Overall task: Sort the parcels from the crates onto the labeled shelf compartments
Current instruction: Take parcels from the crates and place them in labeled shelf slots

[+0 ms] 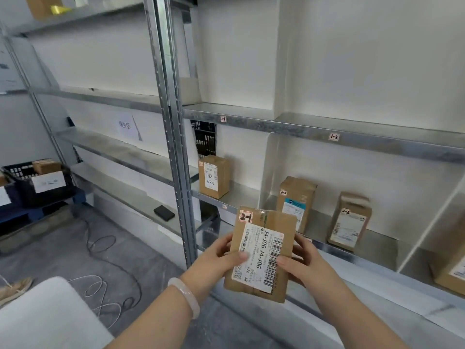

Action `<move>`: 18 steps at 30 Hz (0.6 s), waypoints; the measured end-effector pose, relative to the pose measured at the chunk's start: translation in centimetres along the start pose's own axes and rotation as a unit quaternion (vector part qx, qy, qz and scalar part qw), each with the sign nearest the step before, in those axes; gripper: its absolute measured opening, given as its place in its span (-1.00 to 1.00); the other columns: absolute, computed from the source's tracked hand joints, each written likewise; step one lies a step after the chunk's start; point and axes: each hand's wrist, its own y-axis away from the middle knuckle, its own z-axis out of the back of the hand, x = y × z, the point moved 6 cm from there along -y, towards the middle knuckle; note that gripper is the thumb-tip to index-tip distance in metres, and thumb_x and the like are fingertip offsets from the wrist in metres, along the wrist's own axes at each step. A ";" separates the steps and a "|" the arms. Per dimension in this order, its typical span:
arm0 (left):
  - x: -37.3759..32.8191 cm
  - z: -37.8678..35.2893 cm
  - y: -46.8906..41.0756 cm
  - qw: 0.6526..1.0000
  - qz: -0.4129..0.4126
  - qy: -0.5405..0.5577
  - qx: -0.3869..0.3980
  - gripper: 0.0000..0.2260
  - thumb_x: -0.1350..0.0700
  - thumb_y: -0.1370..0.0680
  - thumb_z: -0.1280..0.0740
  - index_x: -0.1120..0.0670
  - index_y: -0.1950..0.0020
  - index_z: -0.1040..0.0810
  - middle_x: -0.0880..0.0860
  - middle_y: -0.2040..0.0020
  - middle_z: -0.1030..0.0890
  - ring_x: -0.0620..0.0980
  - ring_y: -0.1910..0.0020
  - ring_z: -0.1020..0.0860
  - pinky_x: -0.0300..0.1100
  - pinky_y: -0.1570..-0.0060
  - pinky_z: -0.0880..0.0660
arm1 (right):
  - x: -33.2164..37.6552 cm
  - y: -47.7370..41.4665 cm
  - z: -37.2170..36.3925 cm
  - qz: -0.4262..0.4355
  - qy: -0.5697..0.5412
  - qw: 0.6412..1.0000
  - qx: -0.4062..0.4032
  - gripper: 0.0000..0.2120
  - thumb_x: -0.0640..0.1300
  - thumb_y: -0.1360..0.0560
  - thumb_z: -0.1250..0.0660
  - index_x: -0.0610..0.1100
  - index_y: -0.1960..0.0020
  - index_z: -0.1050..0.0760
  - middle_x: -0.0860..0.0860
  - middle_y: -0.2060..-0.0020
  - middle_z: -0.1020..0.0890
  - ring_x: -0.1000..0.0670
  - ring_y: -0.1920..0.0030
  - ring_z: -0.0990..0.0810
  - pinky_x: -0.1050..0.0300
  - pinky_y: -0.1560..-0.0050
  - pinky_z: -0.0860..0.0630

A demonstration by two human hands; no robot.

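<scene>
I hold a flat brown parcel (261, 250) in front of the metal shelf (314, 131), its white shipping label and a handwritten "2-1" tag facing me. My left hand (219, 258) grips its left edge, thumb on the label. My right hand (304, 263) grips its right edge. Just above the parcel, one upright brown parcel (214, 176) tagged 2-1 stands in the compartment marked 2-1 (224, 206). To the right, two upright parcels (295, 204) (349, 221) tagged 2-2 stand in the neighbouring compartment.
A black crate (37, 182) with a parcel inside sits on a blue pallet at the left. Cables (105, 248) lie on the grey floor. A small black object (164, 212) rests on a low left shelf. Another parcel (450, 270) stands at the far right.
</scene>
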 end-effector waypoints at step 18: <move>2.0 16.7 -24.1 0.999 0.032 -0.027 -0.028 -0.35 0.10 -0.45 -0.53 -0.20 -0.46 -0.36 -0.13 -0.24 -0.63 -0.05 -0.26 -0.59 0.08 -0.24 -0.55 | -0.4 -26.5 -4.8 -0.080 0.100 0.990 -0.062 0.00 -0.06 -0.10 -0.68 0.09 -0.43 -0.27 0.13 -0.13 -0.61 0.06 -0.17 -0.56 0.03 -0.17 -0.53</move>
